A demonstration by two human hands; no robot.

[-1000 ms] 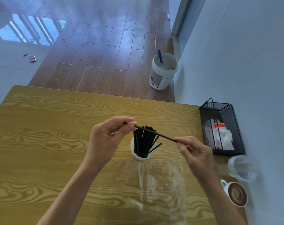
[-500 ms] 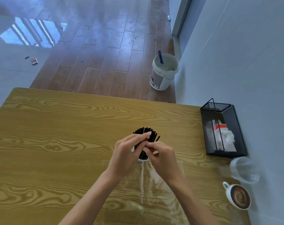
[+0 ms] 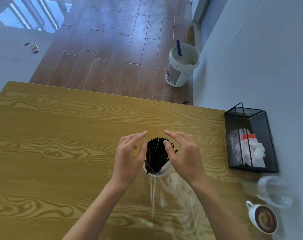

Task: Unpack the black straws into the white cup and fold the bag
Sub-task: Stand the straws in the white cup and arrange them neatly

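A bundle of black straws (image 3: 156, 153) stands in the white cup (image 3: 162, 171) near the middle of the wooden table (image 3: 52, 153). My left hand (image 3: 130, 156) is on the left of the bundle and my right hand (image 3: 183, 153) on the right, both with fingers straight and spread. The right thumb touches the straws' upper ends; the left thumb lies beside them. The clear plastic bag (image 3: 173, 205) lies flat on the table just in front of the cup, between my forearms.
A black mesh holder (image 3: 249, 141) with tissue packets lies at the table's right edge by the wall. A clear plastic cup (image 3: 275, 191) and a coffee cup (image 3: 263, 219) sit at the near right. A white bucket (image 3: 182, 66) stands on the floor beyond the table.
One second ago both hands held a single straw above the cup. They lowered it into the cup, let go, and now spread open on either side of the bundle.
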